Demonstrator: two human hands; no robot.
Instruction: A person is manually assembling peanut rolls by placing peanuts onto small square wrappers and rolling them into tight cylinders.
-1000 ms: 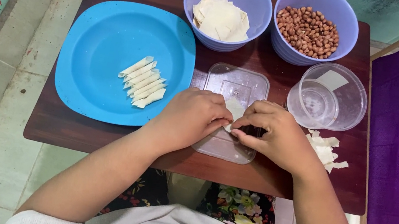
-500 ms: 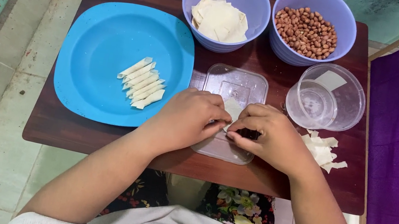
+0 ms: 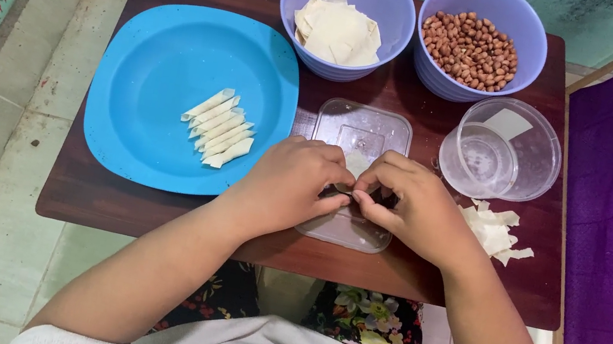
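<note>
While curled knuckles-up, both hands (image 3: 353, 193) fingertip-to-fingertip over clear lid (image 3: 361, 135).

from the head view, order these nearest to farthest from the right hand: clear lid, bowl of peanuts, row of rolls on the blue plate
Measured from the right hand:
1. Clear lid, directly beneath the hand.
2. Bowl of peanuts, at the table's far edge, right.
3. Row of rolls on the blue plate, beyond the left hand.
</note>
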